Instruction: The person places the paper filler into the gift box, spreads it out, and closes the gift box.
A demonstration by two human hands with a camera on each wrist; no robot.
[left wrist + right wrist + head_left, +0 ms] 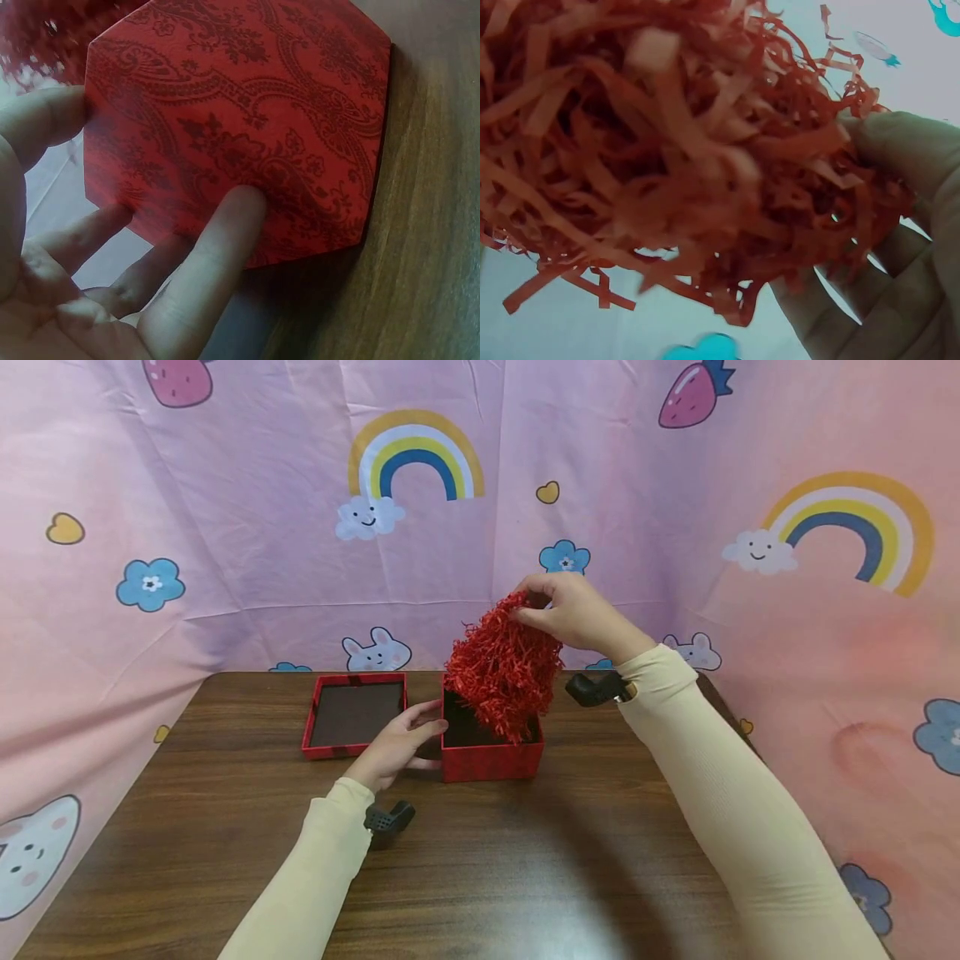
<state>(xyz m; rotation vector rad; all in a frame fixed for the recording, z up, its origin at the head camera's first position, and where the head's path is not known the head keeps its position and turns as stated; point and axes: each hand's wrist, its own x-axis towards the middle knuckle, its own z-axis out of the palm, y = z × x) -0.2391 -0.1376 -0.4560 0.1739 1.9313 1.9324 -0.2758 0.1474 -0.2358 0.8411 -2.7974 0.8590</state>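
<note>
A bunch of red shredded paper hangs from my right hand, which grips it at the top. Its loose strands fill much of the right wrist view, with the fingers at its right side. Beneath the bunch stands an uncovered red box with a dark inside, partly hidden by the paper. My left hand is at the box's left side. In the left wrist view, its fingertips touch the dark-patterned red wall, with no fingers curled around the box.
To the left of the box lies a red-rimmed lid, its dark inner side up. Both stand near the back of a brown wooden table. Pink patterned cloth hangs behind and along both sides.
</note>
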